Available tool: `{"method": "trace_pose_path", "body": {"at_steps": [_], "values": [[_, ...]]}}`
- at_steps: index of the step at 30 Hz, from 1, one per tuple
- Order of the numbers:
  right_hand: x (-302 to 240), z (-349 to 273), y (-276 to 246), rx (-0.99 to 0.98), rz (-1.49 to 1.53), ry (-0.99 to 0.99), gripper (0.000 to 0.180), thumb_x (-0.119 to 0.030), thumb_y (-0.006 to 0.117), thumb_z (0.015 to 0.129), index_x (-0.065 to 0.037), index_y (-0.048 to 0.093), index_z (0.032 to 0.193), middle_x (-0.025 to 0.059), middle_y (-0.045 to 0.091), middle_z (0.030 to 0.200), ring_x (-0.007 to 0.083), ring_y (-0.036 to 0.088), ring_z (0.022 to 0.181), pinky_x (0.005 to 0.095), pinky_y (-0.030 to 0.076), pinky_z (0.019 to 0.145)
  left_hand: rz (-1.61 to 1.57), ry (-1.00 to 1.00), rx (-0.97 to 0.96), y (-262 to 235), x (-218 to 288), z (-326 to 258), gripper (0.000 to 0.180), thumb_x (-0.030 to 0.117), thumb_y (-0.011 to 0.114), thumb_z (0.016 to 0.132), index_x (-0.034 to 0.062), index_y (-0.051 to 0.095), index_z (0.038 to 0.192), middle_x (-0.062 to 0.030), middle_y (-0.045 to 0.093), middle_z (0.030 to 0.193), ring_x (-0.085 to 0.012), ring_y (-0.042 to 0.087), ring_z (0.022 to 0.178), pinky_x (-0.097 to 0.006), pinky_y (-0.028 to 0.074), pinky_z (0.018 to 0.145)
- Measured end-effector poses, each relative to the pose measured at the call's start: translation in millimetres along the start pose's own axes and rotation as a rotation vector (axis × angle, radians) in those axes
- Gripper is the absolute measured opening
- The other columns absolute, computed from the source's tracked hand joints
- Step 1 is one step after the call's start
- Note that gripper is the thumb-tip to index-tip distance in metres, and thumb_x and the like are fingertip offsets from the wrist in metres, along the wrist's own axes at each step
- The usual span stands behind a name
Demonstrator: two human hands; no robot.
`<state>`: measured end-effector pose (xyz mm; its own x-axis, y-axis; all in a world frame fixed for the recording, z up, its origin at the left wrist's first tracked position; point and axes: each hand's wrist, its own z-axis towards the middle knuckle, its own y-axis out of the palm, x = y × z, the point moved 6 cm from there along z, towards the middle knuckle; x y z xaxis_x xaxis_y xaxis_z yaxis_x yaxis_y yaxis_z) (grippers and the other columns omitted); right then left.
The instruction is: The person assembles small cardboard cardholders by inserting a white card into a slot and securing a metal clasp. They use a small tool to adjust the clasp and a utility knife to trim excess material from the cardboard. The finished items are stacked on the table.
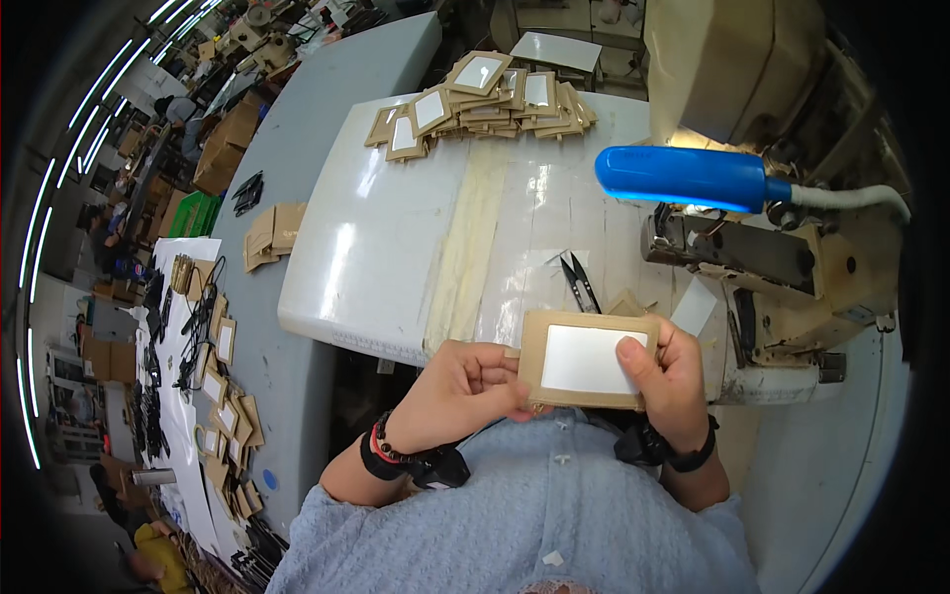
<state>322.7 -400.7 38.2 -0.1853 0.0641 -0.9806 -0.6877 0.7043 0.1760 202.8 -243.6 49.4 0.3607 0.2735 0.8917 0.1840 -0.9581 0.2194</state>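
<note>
Just in front of my chest is a tan card holder (584,317) with a pale rectangular window, held level between both hands. My right hand (681,381) is closed on its right end, thumb pressed on the window and fingers behind. At the holder's left end, my left hand (457,388) pinches the edge near the lower corner; its fingers are curled, and the tips are partly hidden. Beyond the holder lie black thread snips (576,281) on the pale work table (386,228). A small tan piece (625,303) shows behind the holder's top edge.
A heap of similar tan holders (485,111) lies at the table's far side. To the right stands a sewing machine (826,267), with a blue lamp (683,178) reaching over the table. More holders (230,416) and black straps cover the grey side table (322,129) at left.
</note>
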Motion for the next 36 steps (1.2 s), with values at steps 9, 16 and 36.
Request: {"method": "trace_pose_path", "body": {"at_steps": [9, 16, 36], "values": [[0, 0, 1, 0.008, -0.029, -0.006, 0.020, -0.019, 0.059, 0.092, 0.001, 0.057, 0.093, 0.0039, 0.063, 0.084, 0.0050, 0.054, 0.073, 0.0210, 0.045, 0.066, -0.030, -0.031, 0.004, 0, -2, 3, 0.024, 0.003, 0.059, 0.086, -0.0075, 0.060, 0.107, -0.0126, 0.068, 0.092, -0.0123, 0.066, 0.082, -0.023, 0.055, 0.070], [-3, 1, 5, 0.021, -0.018, -0.009, 0.020, -0.018, 0.059, 0.092, 0.002, 0.057, 0.094, 0.0046, 0.063, 0.084, 0.0056, 0.055, 0.074, 0.0214, 0.046, 0.066, -0.026, 0.012, 0.035, -1, -4, 5, 0.027, 0.000, 0.058, 0.084, -0.0068, 0.058, 0.110, -0.0112, 0.068, 0.094, -0.0108, 0.065, 0.083, -0.023, 0.054, 0.072], [-11, 1, 10, 0.025, -0.055, -0.058, 0.018, -0.015, 0.057, 0.092, 0.003, 0.057, 0.092, 0.0051, 0.063, 0.083, 0.0056, 0.055, 0.074, 0.0210, 0.045, 0.065, -0.034, 0.042, 0.027, -3, -6, 5, 0.032, 0.000, 0.053, 0.086, -0.0096, 0.053, 0.117, -0.0139, 0.065, 0.102, -0.0167, 0.064, 0.091, -0.030, 0.056, 0.080]]}}
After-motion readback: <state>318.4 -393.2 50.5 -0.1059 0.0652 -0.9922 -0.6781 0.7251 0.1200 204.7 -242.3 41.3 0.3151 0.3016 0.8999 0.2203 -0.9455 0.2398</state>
